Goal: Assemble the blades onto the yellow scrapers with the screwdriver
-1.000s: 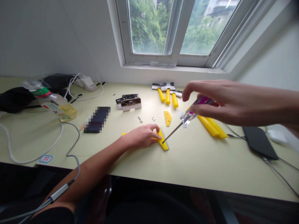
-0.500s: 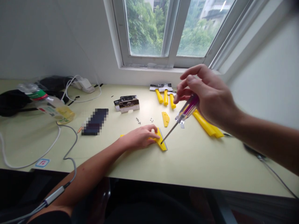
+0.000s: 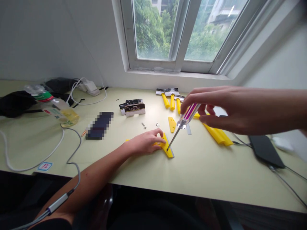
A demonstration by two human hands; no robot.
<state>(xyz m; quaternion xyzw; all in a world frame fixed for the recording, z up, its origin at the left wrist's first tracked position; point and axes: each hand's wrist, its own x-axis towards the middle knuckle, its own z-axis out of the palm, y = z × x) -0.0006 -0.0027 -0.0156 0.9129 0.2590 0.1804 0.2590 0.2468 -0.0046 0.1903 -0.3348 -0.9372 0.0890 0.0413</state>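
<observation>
My left hand (image 3: 148, 142) lies on the desk with its fingers closed on a yellow scraper (image 3: 169, 153), pressing the head down flat. A thin grey blade runs along the head's right edge. In my right hand (image 3: 216, 107) is a screwdriver (image 3: 190, 115) with a clear and purple handle, tilted over the scraper. Its tip touches the yellow head; any screw under the tip is too small to make out. Just beyond lie a loose yellow plate (image 3: 171, 125), a grey blade (image 3: 189, 129), a few small screws (image 3: 144, 125) and a cluster of tiny nuts (image 3: 157, 125).
Yellow handles (image 3: 217, 134) lie at the right, near a black device (image 3: 266, 151) with cables. Scrapers with yellow handles (image 3: 172, 103) and small boxes (image 3: 134, 110) stand at the back. A blurred-out dark object (image 3: 99, 126), a bottle (image 3: 64, 115) and cables are on the left.
My right hand has rotated around the screwdriver handle and come lower, its forearm now nearly level. The tip stays on the scraper head. My left hand keeps its hold; the view has shifted slightly.
</observation>
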